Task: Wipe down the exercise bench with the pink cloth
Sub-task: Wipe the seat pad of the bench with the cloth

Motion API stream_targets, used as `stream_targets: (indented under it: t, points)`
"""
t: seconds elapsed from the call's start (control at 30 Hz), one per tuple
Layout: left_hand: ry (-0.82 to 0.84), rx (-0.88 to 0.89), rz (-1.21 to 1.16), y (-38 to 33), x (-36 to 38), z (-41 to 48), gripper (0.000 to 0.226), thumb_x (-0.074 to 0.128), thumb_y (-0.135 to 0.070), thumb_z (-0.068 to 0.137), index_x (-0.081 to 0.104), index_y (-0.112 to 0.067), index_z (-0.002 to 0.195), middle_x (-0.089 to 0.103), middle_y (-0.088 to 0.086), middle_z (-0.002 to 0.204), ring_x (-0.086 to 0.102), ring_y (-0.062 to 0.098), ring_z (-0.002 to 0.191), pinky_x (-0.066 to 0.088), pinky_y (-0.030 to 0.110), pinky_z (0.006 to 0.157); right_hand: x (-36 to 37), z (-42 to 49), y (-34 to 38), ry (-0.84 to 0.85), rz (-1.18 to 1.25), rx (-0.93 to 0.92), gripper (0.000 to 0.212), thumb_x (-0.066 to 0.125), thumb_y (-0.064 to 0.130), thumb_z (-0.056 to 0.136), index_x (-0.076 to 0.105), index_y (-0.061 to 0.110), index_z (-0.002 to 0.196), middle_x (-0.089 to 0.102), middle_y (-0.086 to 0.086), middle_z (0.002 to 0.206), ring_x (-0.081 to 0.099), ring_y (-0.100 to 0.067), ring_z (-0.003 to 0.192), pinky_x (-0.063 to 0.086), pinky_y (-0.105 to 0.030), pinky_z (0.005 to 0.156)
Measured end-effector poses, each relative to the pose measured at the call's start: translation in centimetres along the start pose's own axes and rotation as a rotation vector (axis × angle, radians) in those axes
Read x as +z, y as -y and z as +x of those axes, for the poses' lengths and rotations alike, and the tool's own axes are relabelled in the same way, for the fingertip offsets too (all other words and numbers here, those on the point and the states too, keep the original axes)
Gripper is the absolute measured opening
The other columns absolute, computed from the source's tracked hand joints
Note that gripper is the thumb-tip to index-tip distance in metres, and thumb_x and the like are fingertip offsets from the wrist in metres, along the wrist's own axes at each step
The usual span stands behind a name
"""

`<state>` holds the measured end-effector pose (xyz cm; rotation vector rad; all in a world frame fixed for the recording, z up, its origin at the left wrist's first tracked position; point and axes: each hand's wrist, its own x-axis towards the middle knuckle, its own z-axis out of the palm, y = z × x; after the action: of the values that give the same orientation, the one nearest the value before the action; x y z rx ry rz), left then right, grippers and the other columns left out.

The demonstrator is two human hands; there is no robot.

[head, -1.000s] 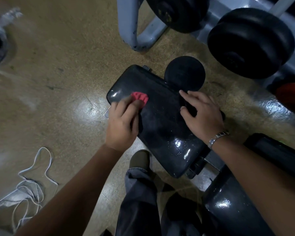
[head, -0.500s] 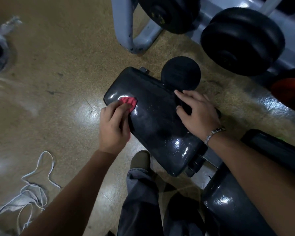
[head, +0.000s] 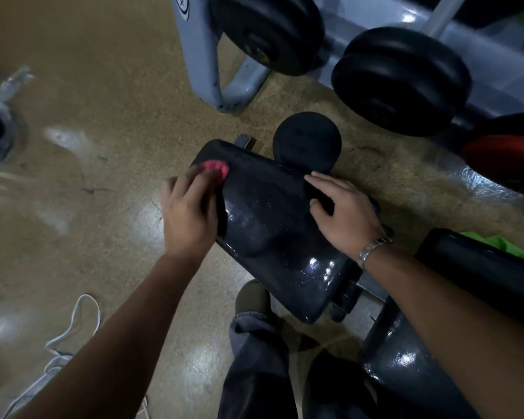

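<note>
The left hand (head: 189,213) is closed around the pink cloth (head: 215,168), its fingers bunching it against the bench (head: 273,225) at the pad's far left corner, toward 11 o'clock; only a small wad of the cloth shows beyond the fingertips; the right hand (head: 344,214) lies flat with fingers spread on the pad's right edge, at 3 o'clock from the cloth, a metal bracelet (head: 372,248) on its wrist; a round black roller pad (head: 306,142) sits just past the bench at 12 o'clock; black weight plates (head: 401,81) hang on a grey rack (head: 206,52) beyond; a white cord (head: 73,334) lies on the floor (head: 103,116) at 7 o'clock.
</note>
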<state>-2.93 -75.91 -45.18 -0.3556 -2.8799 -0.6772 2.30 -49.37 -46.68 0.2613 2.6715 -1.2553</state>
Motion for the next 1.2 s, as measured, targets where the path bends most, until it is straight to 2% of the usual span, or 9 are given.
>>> stream_targets:
  t: [0.1, 0.2, 0.27, 0.47, 0.67, 0.83, 0.97, 1.07, 1.2]
  points:
    - [0.022, 0.037, -0.001, -0.9, 0.9, 2.3, 0.031, 0.055, -0.017, 0.107, 0.071, -0.024, 0.132, 0.069, -0.003, 0.134, 0.060, 0.028, 0.112, 0.033, 0.022, 0.101, -0.2, -1.5, -0.8, -0.068, -0.005, -0.044, 0.040, 0.058, 0.012, 0.097, 0.062, 0.016, 0.137, 0.057, 0.003, 0.145, 0.048, -0.013, 0.136, 0.044, -0.033, 0.113]
    - [0.121, 0.247, 0.010, -0.1, 0.5, 1.4, 0.030, 0.056, -0.018, 0.107, 0.071, -0.019, 0.133, 0.068, 0.000, 0.137, 0.065, 0.030, 0.111, 0.042, 0.037, 0.097, -0.3, -3.2, -1.9, -0.102, -0.157, -0.035, 0.040, 0.060, 0.016, 0.097, 0.063, 0.019, 0.137, 0.052, -0.002, 0.146, 0.044, -0.021, 0.134, 0.044, -0.036, 0.109]
    - [0.136, 0.332, 0.021, 0.7, -0.1, 1.4, 0.030, 0.058, -0.015, 0.106, 0.071, -0.017, 0.133, 0.068, 0.002, 0.137, 0.067, 0.029, 0.107, 0.043, 0.040, 0.092, -0.5, -4.1, -2.7, -0.122, -0.242, -0.058, 0.043, 0.063, 0.019, 0.095, 0.061, 0.021, 0.138, 0.051, -0.004, 0.146, 0.047, -0.026, 0.131, 0.048, -0.044, 0.106]
    - [0.086, -0.006, 0.022, -2.9, 1.8, 4.1, 0.032, 0.054, -0.016, 0.106, 0.065, -0.029, 0.133, 0.069, -0.008, 0.131, 0.058, 0.026, 0.109, 0.029, 0.028, 0.099, 0.0, -4.5, -3.5, -0.090, -0.276, -0.070, 0.050, 0.062, 0.024, 0.095, 0.056, 0.024, 0.144, 0.048, -0.006, 0.151, 0.043, -0.029, 0.138, 0.044, -0.050, 0.110]
    - [0.233, 0.372, 0.069, 0.2, -0.5, 3.6, 0.035, 0.056, -0.014, 0.101, 0.069, -0.021, 0.134, 0.068, 0.002, 0.133, 0.063, 0.032, 0.107, 0.041, 0.042, 0.093, -0.4, -4.5, -3.6, -0.037, -0.282, -0.053, 0.052, 0.056, 0.031, 0.095, 0.052, 0.029, 0.146, 0.045, -0.002, 0.155, 0.040, -0.026, 0.141, 0.043, -0.049, 0.111]
    - [0.169, 0.124, 0.072, -2.3, 2.0, 6.0, 0.031, 0.056, -0.015, 0.099, 0.071, -0.028, 0.122, 0.070, -0.006, 0.122, 0.059, 0.030, 0.105, 0.034, 0.035, 0.094, -0.2, -4.6, -3.4, -0.067, -0.261, -0.039, 0.050, 0.058, 0.029, 0.095, 0.054, 0.029, 0.145, 0.047, -0.002, 0.154, 0.040, -0.026, 0.141, 0.044, -0.049, 0.110]
    - [0.261, 0.309, 0.046, -2.8, 2.2, 4.1, 0.033, 0.055, -0.014, 0.098, 0.072, -0.020, 0.126, 0.069, -0.002, 0.126, 0.062, 0.031, 0.105, 0.041, 0.046, 0.093, 0.0, -4.7, -3.5, -0.059, -0.248, -0.026, 0.051, 0.059, 0.027, 0.096, 0.052, 0.029, 0.146, 0.044, -0.002, 0.156, 0.037, -0.026, 0.144, 0.040, -0.046, 0.115]
    - [0.258, 0.391, 0.057, -0.9, 0.9, 3.5, 0.033, 0.056, -0.014, 0.098, 0.074, -0.014, 0.125, 0.070, 0.005, 0.126, 0.065, 0.035, 0.102, 0.044, 0.045, 0.090, -0.2, -4.6, -3.6, -0.046, -0.250, -0.028, 0.051, 0.058, 0.029, 0.097, 0.050, 0.029, 0.148, 0.042, -0.001, 0.157, 0.034, -0.024, 0.145, 0.037, -0.044, 0.117]
    - [0.161, 0.234, 0.052, -2.4, 2.4, 5.4, 0.029, 0.057, -0.013, 0.097, 0.074, -0.021, 0.119, 0.072, 0.000, 0.117, 0.061, 0.031, 0.104, 0.040, 0.042, 0.096, 0.2, -4.6, -3.6, -0.078, -0.249, -0.036, 0.051, 0.056, 0.028, 0.096, 0.052, 0.027, 0.147, 0.044, -0.003, 0.156, 0.036, -0.026, 0.144, 0.038, -0.045, 0.116]
